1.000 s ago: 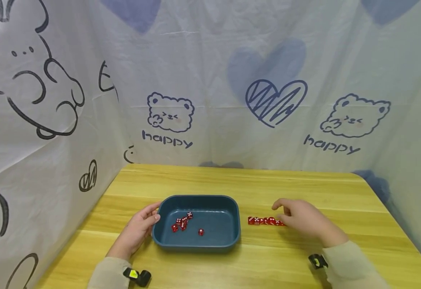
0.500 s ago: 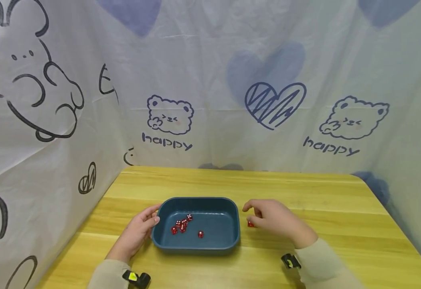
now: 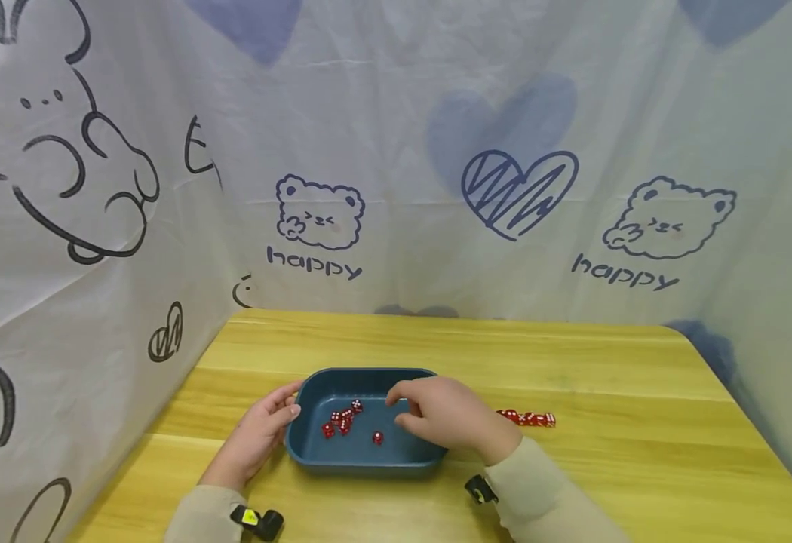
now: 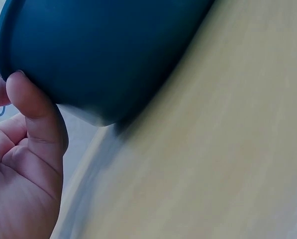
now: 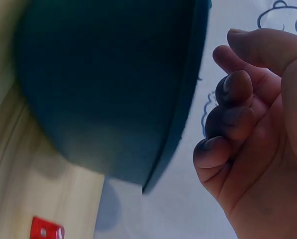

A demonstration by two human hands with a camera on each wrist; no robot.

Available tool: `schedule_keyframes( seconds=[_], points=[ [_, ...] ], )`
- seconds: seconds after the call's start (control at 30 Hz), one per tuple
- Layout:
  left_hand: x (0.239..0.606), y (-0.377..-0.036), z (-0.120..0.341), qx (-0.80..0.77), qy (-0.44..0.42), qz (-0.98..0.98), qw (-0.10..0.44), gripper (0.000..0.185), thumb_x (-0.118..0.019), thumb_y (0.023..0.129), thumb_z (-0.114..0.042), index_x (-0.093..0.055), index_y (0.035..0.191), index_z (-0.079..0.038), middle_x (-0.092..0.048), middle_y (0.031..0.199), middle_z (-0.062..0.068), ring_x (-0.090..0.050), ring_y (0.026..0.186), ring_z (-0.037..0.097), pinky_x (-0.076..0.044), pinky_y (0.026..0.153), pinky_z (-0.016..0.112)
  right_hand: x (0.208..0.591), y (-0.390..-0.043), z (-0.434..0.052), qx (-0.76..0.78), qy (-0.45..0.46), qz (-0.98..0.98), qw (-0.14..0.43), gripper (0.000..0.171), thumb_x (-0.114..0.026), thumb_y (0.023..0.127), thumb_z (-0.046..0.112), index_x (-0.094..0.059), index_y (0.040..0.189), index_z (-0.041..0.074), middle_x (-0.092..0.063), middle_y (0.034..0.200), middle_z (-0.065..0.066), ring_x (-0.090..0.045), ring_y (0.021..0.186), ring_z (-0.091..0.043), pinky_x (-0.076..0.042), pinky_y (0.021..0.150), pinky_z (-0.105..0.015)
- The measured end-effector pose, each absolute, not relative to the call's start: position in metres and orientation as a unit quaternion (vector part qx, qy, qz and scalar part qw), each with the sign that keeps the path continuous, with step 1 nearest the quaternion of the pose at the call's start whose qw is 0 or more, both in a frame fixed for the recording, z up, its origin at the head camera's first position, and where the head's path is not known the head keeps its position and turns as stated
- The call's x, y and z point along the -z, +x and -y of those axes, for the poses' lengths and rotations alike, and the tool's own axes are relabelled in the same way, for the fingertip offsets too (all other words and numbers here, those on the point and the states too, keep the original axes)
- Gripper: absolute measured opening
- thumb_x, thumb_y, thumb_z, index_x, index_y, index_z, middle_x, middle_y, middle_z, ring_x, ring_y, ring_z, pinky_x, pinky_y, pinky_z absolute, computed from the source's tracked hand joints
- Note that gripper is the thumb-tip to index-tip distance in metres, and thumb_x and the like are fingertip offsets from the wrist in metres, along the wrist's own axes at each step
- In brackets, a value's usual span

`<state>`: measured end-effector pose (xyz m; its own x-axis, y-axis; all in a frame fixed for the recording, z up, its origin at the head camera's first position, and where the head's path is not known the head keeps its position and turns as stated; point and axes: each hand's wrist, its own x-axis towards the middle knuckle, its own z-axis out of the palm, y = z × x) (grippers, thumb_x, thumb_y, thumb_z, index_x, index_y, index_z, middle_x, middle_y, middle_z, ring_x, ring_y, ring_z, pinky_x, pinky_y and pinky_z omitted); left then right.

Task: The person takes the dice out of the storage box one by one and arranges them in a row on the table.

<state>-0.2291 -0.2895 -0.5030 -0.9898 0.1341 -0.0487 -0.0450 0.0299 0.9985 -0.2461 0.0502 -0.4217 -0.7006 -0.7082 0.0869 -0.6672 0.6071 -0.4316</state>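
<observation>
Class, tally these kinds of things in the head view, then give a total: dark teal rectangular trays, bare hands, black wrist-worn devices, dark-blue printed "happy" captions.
Dark teal rectangular tray: 1
Bare hands: 2
Black wrist-worn devices: 2
Dark-blue printed "happy" captions: 2
Total: 7

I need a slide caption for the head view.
Left hand holds a dark teal rectangular tray of small red dice; right hand hovers above, a row of red dice outside.
</observation>
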Motion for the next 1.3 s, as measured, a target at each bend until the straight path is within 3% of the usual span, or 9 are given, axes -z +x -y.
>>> schedule_keyframes(
  seconds=[0.37,0.57,0.67,0.8,1.03,1.2,1.3],
  points=[
    [0.499,-0.231,0.292,-0.693,0.037,-0.717,0.063,0.051,-0.054,0.105,-0.009,-0.039,0.151,0.004,-0.050,0.109,0.017,-0.054,0.077,0.015,-0.048,0.059,0.023,0.433,-0.256,-0.025,0.211,-0.389,-0.893,0.083,0.024,-0.066,0.098,0.029,-0.069,0.122,0.025,-0.056,0.071,0.014,-0.049,0.057,-0.007,-0.044,0.057,-0.026],
    [0.497,-0.231,0.290,-0.693,0.041,-0.717,0.065,0.051,-0.055,0.105,-0.010,-0.039,0.151,0.004,-0.049,0.109,0.016,-0.054,0.080,0.015,-0.048,0.060,0.022,0.442,-0.262,-0.017,0.188,-0.392,-0.896,0.086,0.024,-0.065,0.097,0.025,-0.071,0.121,0.023,-0.071,0.106,0.008,-0.052,0.061,-0.006,-0.046,0.063,-0.028],
    [0.498,-0.230,0.290,-0.689,0.043,-0.721,0.062,0.050,-0.054,0.105,-0.010,-0.040,0.151,0.004,-0.050,0.109,0.016,-0.055,0.081,0.014,-0.048,0.061,0.021,0.447,-0.263,-0.014,0.173,-0.392,-0.899,0.090,0.024,-0.066,0.097,0.025,-0.071,0.120,0.024,-0.070,0.094,0.010,-0.052,0.061,-0.006,-0.045,0.062,-0.027],
    [0.500,-0.230,0.290,-0.688,0.044,-0.722,0.063,0.050,-0.054,0.105,-0.010,-0.039,0.151,0.004,-0.051,0.112,0.017,-0.057,0.085,0.014,-0.050,0.064,0.022,0.454,-0.265,-0.012,0.152,-0.385,-0.905,0.095,0.023,-0.067,0.096,0.029,-0.071,0.119,0.027,-0.057,0.072,0.015,-0.052,0.062,-0.006,-0.045,0.061,-0.028],
    [0.502,-0.230,0.291,-0.694,0.029,-0.717,0.061,0.049,-0.054,0.105,-0.009,-0.041,0.151,0.000,-0.050,0.110,0.015,-0.055,0.080,0.014,-0.048,0.060,0.021,0.458,-0.264,-0.011,0.119,-0.392,-0.907,0.097,0.019,-0.069,0.095,0.030,-0.071,0.113,0.033,-0.060,0.079,0.016,-0.055,0.071,-0.006,-0.050,0.072,-0.032],
    [0.503,-0.230,0.291,-0.691,0.032,-0.719,0.061,0.051,-0.055,0.105,-0.011,-0.040,0.152,0.001,-0.050,0.107,0.012,-0.053,0.077,0.013,-0.048,0.059,0.021,0.460,-0.262,-0.012,0.099,-0.406,-0.904,0.084,0.024,-0.071,0.095,0.031,-0.070,0.118,0.035,-0.069,0.100,0.015,-0.064,0.086,-0.008,-0.053,0.084,-0.036],
    [0.503,-0.231,0.291,-0.693,0.033,-0.718,0.063,0.051,-0.056,0.104,-0.011,-0.041,0.151,0.001,-0.051,0.108,0.013,-0.054,0.077,0.013,-0.048,0.059,0.021,0.462,-0.262,-0.012,0.087,-0.415,-0.902,0.079,0.023,-0.072,0.094,0.030,-0.070,0.117,0.035,-0.069,0.103,0.016,-0.064,0.088,-0.007,-0.054,0.085,-0.036]
  ],
)
